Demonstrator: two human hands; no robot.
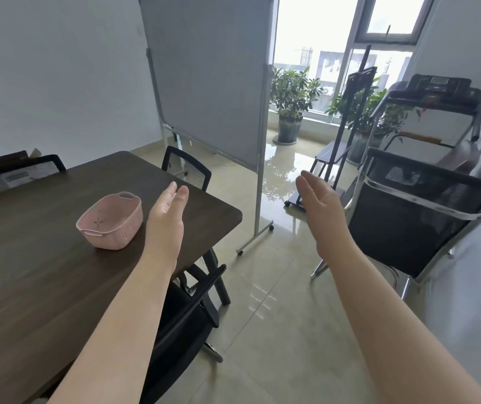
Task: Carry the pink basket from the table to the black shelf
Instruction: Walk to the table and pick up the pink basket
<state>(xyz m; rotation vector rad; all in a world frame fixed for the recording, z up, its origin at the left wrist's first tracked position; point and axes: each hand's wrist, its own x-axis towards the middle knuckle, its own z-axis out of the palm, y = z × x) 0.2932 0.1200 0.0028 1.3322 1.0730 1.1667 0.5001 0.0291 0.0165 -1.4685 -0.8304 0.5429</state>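
Note:
A small pink basket [110, 220] with two handles sits empty on the dark wooden table [44, 258], near its right end. My left hand [166, 217] hovers just right of the basket, palm facing inward, fingers straight, holding nothing and not touching it. My right hand [322, 211] is held out over the floor, well right of the table, also flat and empty. A black stand with a low shelf [334, 151] rises by the window at the back right.
Black mesh chairs stand at the table's far end [187, 170], below its near edge [187, 316], and at right [420, 217]. A wheeled whiteboard [210, 83] stands behind the table. Potted plants [290, 103] line the window. Shiny tiled floor lies between table and stand.

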